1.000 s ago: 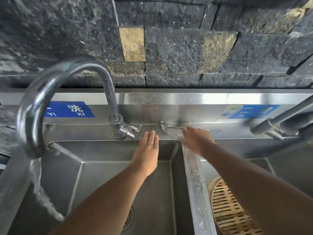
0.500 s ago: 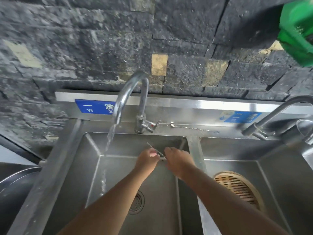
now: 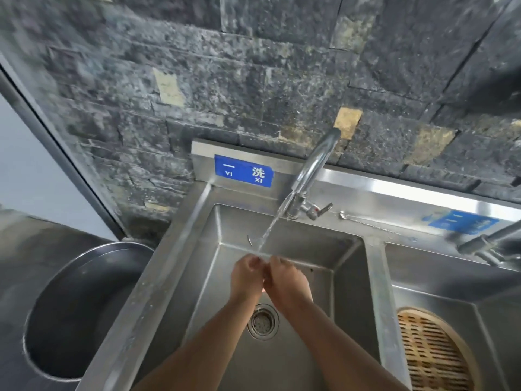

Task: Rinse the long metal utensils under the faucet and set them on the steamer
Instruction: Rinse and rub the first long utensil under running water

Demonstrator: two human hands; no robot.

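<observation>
My left hand point(image 3: 245, 273) and my right hand point(image 3: 288, 277) meet over the left sink basin point(image 3: 318, 348), fingers curled round a thin metal utensil point(image 3: 249, 240). Only its tip shows, up and left of my left hand. Water runs from the curved faucet point(image 3: 314, 165) onto the spot where the hands join. A second long metal utensil point(image 3: 366, 223) lies on the back ledge to the right of the faucet base. The round bamboo steamer point(image 3: 434, 354) sits in the right basin.
A large metal pot point(image 3: 76, 309) stands to the left of the sink. The drain strainer point(image 3: 262, 321) lies below my wrists. Another faucet point(image 3: 490, 242) reaches in from the right. A dark stone wall rises behind the sink.
My right hand took a thin utensil from the back ledge. Both hands carried it left and down into the basin, and now they hold it in the water stream.
</observation>
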